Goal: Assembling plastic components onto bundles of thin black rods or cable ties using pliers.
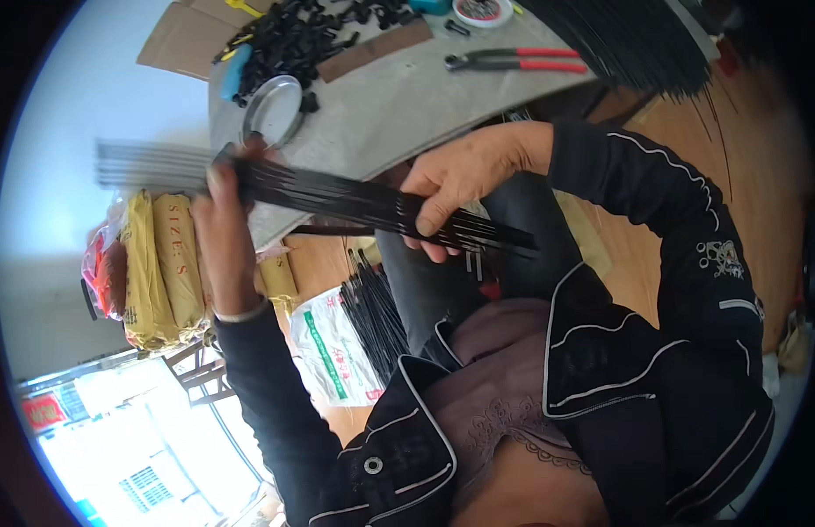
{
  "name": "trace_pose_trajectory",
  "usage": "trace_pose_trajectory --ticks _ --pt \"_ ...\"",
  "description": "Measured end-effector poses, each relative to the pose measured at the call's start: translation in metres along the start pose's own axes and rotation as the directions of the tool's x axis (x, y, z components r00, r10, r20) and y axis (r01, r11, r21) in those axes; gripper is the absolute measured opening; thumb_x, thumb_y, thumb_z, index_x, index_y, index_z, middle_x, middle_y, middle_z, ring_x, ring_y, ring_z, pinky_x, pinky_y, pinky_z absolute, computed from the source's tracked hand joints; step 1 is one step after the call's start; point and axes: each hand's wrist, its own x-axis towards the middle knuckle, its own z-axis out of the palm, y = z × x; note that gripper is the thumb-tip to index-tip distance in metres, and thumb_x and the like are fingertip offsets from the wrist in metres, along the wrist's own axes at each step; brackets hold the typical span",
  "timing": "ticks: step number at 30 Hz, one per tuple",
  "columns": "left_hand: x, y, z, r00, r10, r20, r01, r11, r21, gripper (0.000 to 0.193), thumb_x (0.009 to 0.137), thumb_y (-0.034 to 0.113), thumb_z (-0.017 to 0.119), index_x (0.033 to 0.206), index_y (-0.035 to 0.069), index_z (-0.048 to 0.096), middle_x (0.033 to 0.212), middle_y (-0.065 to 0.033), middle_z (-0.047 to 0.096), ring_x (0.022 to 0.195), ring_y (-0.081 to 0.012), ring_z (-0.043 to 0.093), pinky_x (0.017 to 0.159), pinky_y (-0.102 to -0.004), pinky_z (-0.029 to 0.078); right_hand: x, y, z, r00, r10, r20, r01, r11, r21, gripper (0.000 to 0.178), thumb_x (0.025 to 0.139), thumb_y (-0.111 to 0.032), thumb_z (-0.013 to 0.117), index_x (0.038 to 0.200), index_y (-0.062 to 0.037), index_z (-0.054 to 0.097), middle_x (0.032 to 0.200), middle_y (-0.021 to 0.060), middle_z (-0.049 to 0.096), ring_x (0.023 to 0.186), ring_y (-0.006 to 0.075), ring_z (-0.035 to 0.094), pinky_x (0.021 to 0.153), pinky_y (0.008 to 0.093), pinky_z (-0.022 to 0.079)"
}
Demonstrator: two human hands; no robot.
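A bundle of long, thin black rods point(328, 195) stretches across the space in front of me, just off the table's near edge. My right hand point(464, 180) is closed round it towards its right end, thumb on top. Farther left, my left hand point(224, 198) has its fingers round the same bundle, though motion blurs it somewhat. The rods' left ends are smeared and fan out slightly beyond that hand.
On the grey table point(381, 114) lie red-handled pincers point(517, 60), a round metal lid point(274, 107), a brown strip point(375, 51) and piled black parts point(289, 44). More rods point(631, 44) overhang its right side. Floor rods point(372, 307) rest beside a white sack point(337, 347); yellow packages point(174, 263) stand left.
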Motion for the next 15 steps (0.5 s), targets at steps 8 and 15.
trace_pose_trajectory --ticks 8,15 --pt "-0.097 -0.003 0.080 0.781 0.153 0.605 -0.509 0.717 0.476 0.022 0.087 0.016 0.065 0.098 -0.003 0.067 0.086 -0.0155 0.068 0.073 -0.0197 0.066 0.067 -0.0314 0.051 -0.008 0.103 -0.008 0.916 0.374 0.146 -0.331 0.908 -0.256 0.032 0.089 -0.024 0.061 0.102 0.0056 0.064 0.091 0.0120 0.071 0.080 0.0168 0.065 0.072 0.0298 0.050" --pt "-0.112 -0.087 0.117 -0.139 -0.408 0.902 0.410 0.805 0.428 0.030 0.096 0.027 0.055 0.102 -0.002 0.063 0.085 -0.0108 0.068 0.071 -0.0159 0.067 0.062 -0.0285 0.053 0.021 0.115 0.019 0.903 0.400 0.159 -0.141 0.624 -0.769 0.046 0.081 -0.036 0.068 0.093 0.0084 0.065 0.091 0.0236 0.067 0.088 0.0276 0.064 0.078 0.0389 0.047"
